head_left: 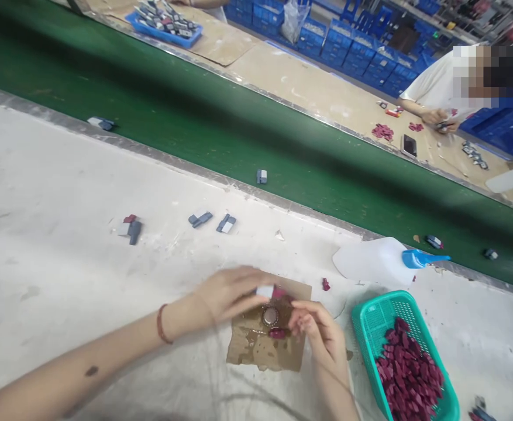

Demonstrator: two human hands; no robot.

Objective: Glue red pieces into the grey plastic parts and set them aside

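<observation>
My left hand (232, 294) reaches in over a piece of brown cardboard (267, 354). Its fingers are closed on a small light grey plastic part (265, 291), with a dark red piece (281, 294) at its right end. My right hand (322, 336) is at the cardboard's right side, its thumb and fingertips pinched together; whatever is between them is hidden. On the wet-looking cardboard between the hands are a round metal cap (271, 316) and another dark red piece (277, 333).
A green basket (361, 327) of dark red pieces stands right, near a white bottle (370, 260) with a blue nozzle. Several grey parts (226, 223) lie on the white table. Beyond runs a green conveyor (186, 117) carrying parts. A co-worker (440, 82) sits across it.
</observation>
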